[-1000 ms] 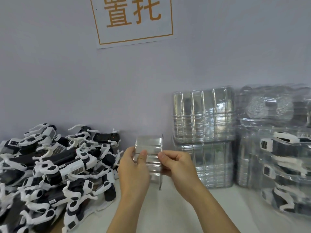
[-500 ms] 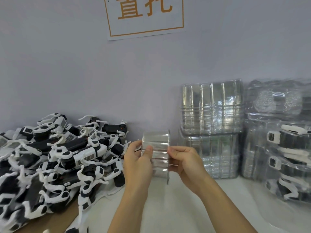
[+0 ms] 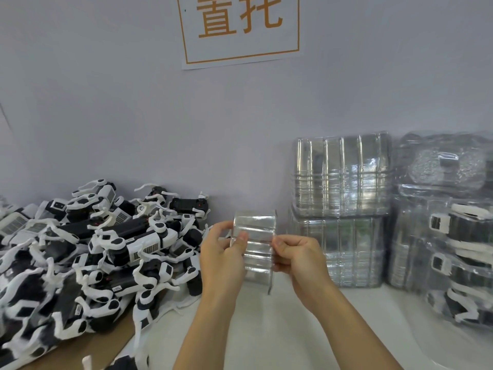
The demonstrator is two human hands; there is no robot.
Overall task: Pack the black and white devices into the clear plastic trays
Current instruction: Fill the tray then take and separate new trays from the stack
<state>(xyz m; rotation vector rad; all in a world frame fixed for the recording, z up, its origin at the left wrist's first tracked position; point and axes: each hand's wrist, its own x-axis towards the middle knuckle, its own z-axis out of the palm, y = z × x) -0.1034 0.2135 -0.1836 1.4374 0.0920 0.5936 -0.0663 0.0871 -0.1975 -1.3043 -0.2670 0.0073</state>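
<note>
Clear tray gripped by both hands

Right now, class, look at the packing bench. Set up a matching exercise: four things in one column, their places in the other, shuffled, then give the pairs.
Things:
1. loose black and white devices
2. clear plastic tray
3. stacks of empty clear trays
4. sign with orange characters

Places:
A. on the wall
B. held in both hands
C. heaped at the left
D. against the wall, right of the hands

Pairs: 1-C, 2-B, 3-D, 4-A
</note>
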